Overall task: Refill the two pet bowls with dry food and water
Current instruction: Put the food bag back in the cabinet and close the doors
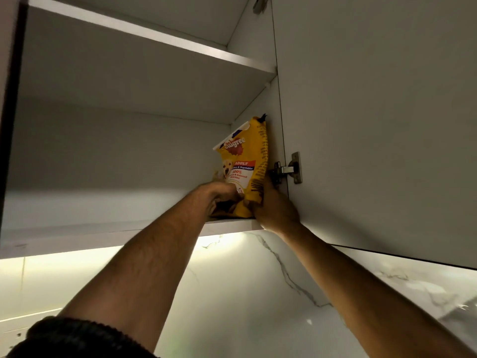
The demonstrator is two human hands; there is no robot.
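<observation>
Now reaching overhead into cabinet; dog food bag (pixel 244 166) stands on bottom shelf (pixel 227 224), between my hands. Left hand (pixel 219 196) curls round bag's lower front, right hand (pixel 275 210) grips its right edge beside door hinge (pixel 287 169). Advice: support base, keep upright, clear hinge coming down.

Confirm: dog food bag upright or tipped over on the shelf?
Upright, leaning slightly right. The dog food bag stands on the shelf, top edge up, against the cabinet side wall.

Glossy plastic food bag (pixel 245 164), matt white cabinet shelf (pixel 103 236), shiny metal hinge (pixel 289 169)
</observation>
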